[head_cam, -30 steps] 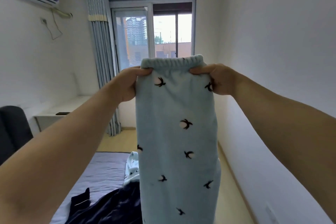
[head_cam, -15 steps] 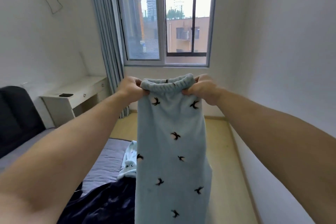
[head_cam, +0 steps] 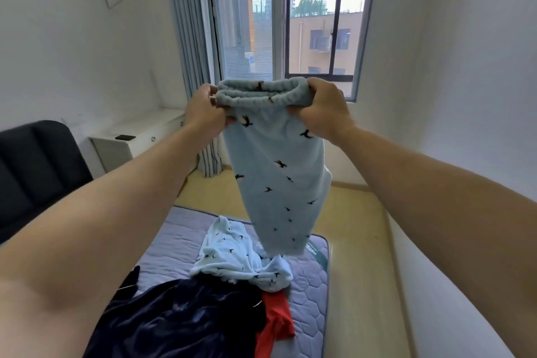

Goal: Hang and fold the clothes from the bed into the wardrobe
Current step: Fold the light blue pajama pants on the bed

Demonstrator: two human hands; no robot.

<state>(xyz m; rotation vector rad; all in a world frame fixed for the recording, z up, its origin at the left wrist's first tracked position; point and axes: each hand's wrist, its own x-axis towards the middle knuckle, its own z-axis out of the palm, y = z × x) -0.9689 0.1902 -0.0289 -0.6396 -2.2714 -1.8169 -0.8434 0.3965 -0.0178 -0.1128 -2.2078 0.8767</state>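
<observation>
Pale-blue fleece trousers [head_cam: 280, 180] held up above the bed [head_cam: 308, 296].
Left hand [head_cam: 203, 113] and right hand [head_cam: 322, 109] each grip closed on an end of the elastic waistband; the legs hang toward a matching blue top [head_cam: 232, 259], a navy garment [head_cam: 186, 320] and a red garment [head_cam: 274, 325] on the bed.

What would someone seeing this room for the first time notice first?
First, the pale blue fleece trousers with dark bird prints, held up mid-frame by the waistband between the left hand and right hand. Below, on the bed, lie a matching blue top, a navy garment and a red one.
</observation>
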